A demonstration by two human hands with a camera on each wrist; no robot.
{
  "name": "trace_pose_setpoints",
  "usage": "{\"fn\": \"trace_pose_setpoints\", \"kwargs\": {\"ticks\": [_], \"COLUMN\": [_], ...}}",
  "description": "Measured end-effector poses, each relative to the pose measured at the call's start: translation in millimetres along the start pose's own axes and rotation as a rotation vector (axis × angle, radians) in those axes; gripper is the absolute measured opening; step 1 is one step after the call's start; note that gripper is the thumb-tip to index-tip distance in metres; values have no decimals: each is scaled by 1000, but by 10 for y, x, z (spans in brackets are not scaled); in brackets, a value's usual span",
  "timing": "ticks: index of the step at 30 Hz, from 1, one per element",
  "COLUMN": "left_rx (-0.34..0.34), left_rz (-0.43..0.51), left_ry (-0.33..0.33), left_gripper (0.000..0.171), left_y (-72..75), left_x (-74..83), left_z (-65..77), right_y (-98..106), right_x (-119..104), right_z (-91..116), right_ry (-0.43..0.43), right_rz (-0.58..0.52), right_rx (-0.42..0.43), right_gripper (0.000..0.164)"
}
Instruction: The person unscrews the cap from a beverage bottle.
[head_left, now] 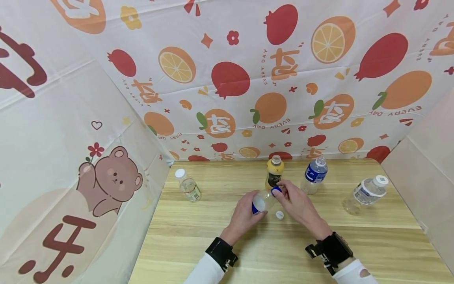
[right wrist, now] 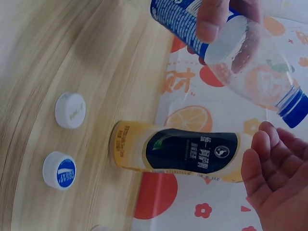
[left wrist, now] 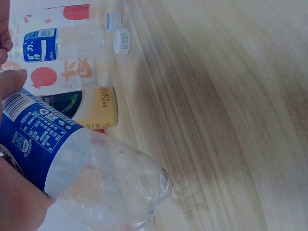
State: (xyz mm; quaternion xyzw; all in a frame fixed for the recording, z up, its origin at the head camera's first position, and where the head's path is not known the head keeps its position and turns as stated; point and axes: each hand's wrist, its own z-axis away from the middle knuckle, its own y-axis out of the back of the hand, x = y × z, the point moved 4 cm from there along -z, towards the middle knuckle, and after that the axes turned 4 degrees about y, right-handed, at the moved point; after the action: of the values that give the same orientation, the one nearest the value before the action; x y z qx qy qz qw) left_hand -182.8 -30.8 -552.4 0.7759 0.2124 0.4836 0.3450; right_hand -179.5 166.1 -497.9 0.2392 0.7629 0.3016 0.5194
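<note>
My left hand [head_left: 244, 213] grips a clear plastic bottle [left wrist: 110, 178] round its blue label, holding it tilted above the table. The bottle's blue cap [right wrist: 294, 108] is on its neck, pointing toward my right hand [head_left: 296, 203]. In the right wrist view the right fingers [right wrist: 257, 166] are loosely bent just beside the cap, with a small gap showing; the thumb is out of that view. A white cap [right wrist: 70, 110] and a white cap with a blue top [right wrist: 59, 171] lie on the table nearby. Behind the hands stands a yellow drink bottle [head_left: 275, 170].
Right of the yellow bottle is an uncapped clear bottle with a blue label [head_left: 315, 172]. A white-capped bottle [head_left: 367, 194] stands at the far right, another white-capped bottle [head_left: 188, 185] at the left. The wooden table [head_left: 184, 240] meets a fruit-print cloth [head_left: 198, 94] behind.
</note>
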Motion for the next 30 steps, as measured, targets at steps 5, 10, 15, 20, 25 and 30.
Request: {"fn": "trace_pose_setpoints", "kwargs": {"ticks": [5, 10, 15, 20, 25, 30], "left_rx": [13, 11, 9, 0, -19, -57], "left_rz": [-29, -25, -29, -16, 8, 25], "left_ry": [-5, 0, -2, 6, 13, 27], "left_gripper": [74, 73, 74, 74, 74, 74], "left_y": [-9, -8, -19, -21, -6, -8], "left_x": [-1, -2, -14, -16, -11, -28], "left_z": [3, 0, 3, 13, 16, 25], "right_y": [-1, -2, 4, 7, 11, 16], "right_x": [-24, -48, -61, -81, -103, -126], "right_z": [-16, -24, -25, -27, -21, -10], "right_ry": [-23, -18, 11, 54, 103, 134], "right_rz": [-1, -2, -5, -11, -15, -17], "right_rx": [28, 46, 62, 77, 75, 57], "right_gripper": [34, 32, 28, 23, 18, 22]}}
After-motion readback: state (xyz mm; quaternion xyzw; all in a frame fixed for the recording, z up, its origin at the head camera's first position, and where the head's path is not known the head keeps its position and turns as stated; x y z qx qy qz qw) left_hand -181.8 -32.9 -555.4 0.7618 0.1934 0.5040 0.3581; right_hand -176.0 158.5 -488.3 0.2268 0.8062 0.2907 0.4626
